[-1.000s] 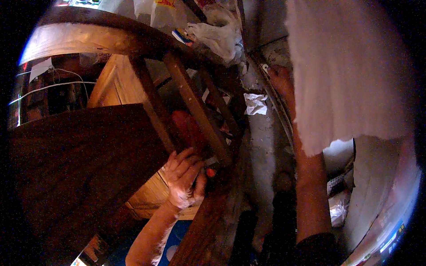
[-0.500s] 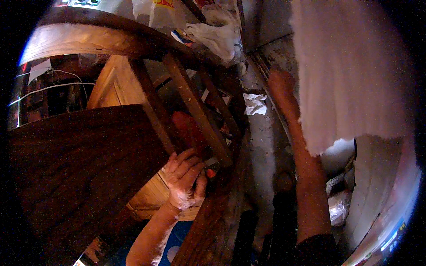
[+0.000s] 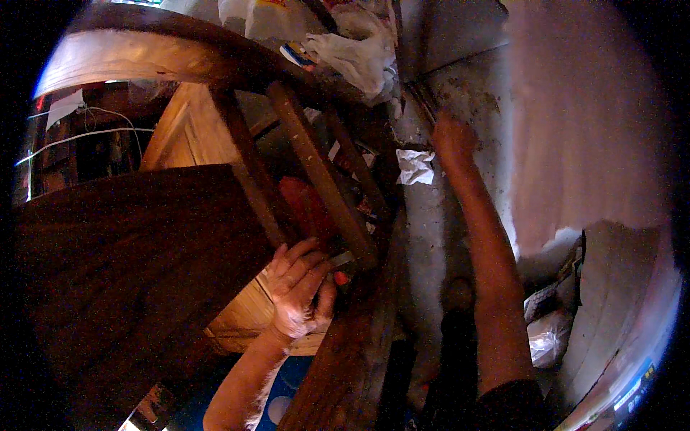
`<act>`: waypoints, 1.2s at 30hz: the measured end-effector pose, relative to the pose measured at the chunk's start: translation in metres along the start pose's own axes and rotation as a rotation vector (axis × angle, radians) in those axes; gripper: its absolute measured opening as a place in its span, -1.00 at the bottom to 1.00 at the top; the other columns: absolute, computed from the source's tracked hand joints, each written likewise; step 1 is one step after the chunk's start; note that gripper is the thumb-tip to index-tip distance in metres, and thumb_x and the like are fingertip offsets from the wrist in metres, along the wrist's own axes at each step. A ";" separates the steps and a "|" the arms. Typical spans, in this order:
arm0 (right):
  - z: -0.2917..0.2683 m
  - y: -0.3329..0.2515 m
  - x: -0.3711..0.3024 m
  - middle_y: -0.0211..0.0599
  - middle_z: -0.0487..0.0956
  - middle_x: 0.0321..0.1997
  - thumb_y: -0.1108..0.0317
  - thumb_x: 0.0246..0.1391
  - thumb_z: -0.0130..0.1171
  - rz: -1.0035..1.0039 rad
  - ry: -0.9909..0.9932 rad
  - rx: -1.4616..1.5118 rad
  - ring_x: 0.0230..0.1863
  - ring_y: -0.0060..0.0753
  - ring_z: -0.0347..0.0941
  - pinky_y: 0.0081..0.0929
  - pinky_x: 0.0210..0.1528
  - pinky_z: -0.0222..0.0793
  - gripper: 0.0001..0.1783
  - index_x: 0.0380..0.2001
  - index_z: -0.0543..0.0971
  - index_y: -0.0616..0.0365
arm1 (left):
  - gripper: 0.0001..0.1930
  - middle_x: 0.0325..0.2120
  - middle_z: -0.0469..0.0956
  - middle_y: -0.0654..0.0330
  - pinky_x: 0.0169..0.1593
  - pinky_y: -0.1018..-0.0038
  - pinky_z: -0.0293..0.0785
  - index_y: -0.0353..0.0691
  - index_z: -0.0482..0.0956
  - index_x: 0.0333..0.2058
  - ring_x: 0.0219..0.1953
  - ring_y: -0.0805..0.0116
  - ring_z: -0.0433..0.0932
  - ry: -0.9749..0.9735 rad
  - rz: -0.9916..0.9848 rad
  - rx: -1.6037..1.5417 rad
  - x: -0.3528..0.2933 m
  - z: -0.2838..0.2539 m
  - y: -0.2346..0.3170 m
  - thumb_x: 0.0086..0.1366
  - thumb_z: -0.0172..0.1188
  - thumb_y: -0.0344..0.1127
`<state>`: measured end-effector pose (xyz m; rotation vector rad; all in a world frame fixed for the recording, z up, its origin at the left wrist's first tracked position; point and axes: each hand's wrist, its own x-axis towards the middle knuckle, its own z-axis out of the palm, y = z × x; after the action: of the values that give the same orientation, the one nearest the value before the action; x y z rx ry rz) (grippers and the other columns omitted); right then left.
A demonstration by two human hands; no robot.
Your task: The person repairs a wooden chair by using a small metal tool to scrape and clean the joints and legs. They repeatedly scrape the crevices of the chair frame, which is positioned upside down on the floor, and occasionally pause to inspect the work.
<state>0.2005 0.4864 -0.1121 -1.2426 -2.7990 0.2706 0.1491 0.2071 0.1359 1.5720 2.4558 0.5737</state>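
My left hand (image 3: 298,284) is curled over the edge of a dark wooden chair (image 3: 129,244), by the lower end of its slats. Something red (image 3: 305,205) shows behind those slats, and a small orange-red spot lies close to my thumb. Further right, my right arm stretches forward and down over the grey floor. My right hand (image 3: 454,140) is closed around a thin dark stick (image 3: 420,102), whose far end runs toward the wall. Its fingers are dim and partly hidden. Beside this hand a crumpled white paper (image 3: 415,167) lies on the floor.
White plastic bags (image 3: 356,61) lie at the far side beyond the chair's curved rail (image 3: 136,54). A pale cloth (image 3: 589,129) hangs at the right. Below it sits a clear plastic bag (image 3: 550,337). A light wooden panel (image 3: 194,133) and white cables (image 3: 93,136) are at the left.
The hanging cloth has shifted to the right in view, uncovering more floor and wall beside my right forearm. My left hand keeps its place on the chair; my right hand has barely moved.
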 end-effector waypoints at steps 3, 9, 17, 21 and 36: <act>0.008 -0.005 0.007 -0.06 0.51 -0.62 0.32 -0.07 -0.02 0.016 0.010 0.053 -0.57 -0.01 0.47 -0.10 -0.51 0.37 -0.86 -0.49 0.47 0.14 | -0.81 -0.42 0.51 0.15 -0.02 0.20 0.20 -0.26 0.53 -0.48 -0.16 0.14 0.44 -0.002 0.001 0.004 0.001 0.000 0.000 -0.19 0.11 -0.42; 0.023 0.011 0.015 0.06 0.49 -0.52 0.32 -0.02 -0.03 -0.075 0.086 0.487 -0.43 0.12 0.43 -0.13 -0.38 0.34 -0.81 -0.49 0.46 0.24 | -0.80 -0.42 0.51 0.15 -0.03 0.19 0.21 -0.26 0.53 -0.47 -0.16 0.13 0.44 -0.008 0.008 0.000 0.000 -0.001 -0.002 -0.19 0.11 -0.43; 0.059 0.044 0.023 0.02 0.50 -0.47 0.28 0.01 0.01 -0.225 0.292 0.662 -0.44 0.03 0.44 -0.18 -0.39 0.32 -0.74 -0.35 0.49 0.27 | -0.81 -0.42 0.51 0.15 -0.02 0.18 0.21 -0.25 0.53 -0.48 -0.16 0.13 0.44 -0.006 -0.004 -0.004 0.002 0.000 0.002 -0.19 0.11 -0.44; 0.061 0.055 0.032 -0.12 0.51 -0.53 0.24 0.01 0.03 -0.086 -0.009 0.905 -0.51 -0.26 0.42 -0.32 -0.42 0.32 -0.72 -0.35 0.51 0.26 | -0.82 -0.42 0.51 0.14 -0.01 0.18 0.20 -0.25 0.53 -0.48 -0.17 0.12 0.44 0.002 -0.006 0.008 0.000 0.000 -0.002 -0.18 0.11 -0.45; -0.054 0.016 -0.019 0.08 0.43 -0.60 0.37 -0.02 -0.01 -0.269 0.078 0.491 -0.54 0.14 0.37 -0.11 -0.52 0.25 -0.88 -0.51 0.42 0.19 | -0.82 -0.43 0.51 0.13 0.00 0.17 0.18 -0.27 0.53 -0.49 -0.15 0.12 0.43 0.010 0.003 -0.010 -0.005 0.002 -0.001 -0.18 0.11 -0.43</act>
<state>0.2320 0.4904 -0.0616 -0.7430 -2.5614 0.8070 0.1512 0.2024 0.1336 1.5726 2.4544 0.5945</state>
